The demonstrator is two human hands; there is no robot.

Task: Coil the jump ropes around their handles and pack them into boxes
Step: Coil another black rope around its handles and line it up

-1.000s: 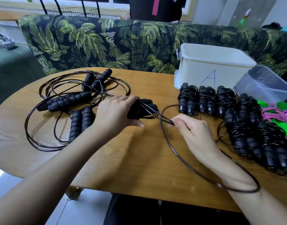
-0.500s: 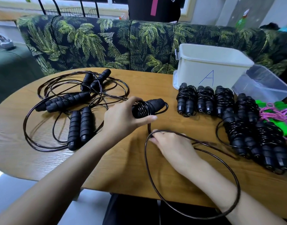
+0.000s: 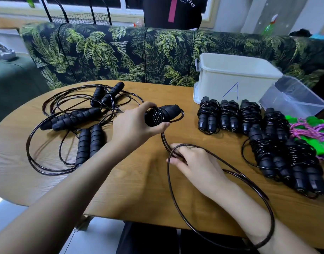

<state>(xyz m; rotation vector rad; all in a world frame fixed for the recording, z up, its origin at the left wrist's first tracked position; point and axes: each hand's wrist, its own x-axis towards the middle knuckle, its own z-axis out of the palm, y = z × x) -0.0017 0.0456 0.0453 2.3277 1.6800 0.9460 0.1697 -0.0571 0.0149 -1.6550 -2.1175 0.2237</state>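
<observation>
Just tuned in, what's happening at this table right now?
A person is coiling a black jump rope. The left hand grips the paired handles, which have a few turns wound on. The right hand pinches the loose rope, which loops wide round that wrist. Wound bundles lie beside the white box marked A. Uncoiled ropes lie at the left of the wooden table.

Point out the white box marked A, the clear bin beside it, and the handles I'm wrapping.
white box (image 3: 210, 85), head view, front wall left of the A
clear bin (image 3: 293, 99), head view, near side wall
handles (image 3: 170, 111), head view, bare end past the coils
</observation>
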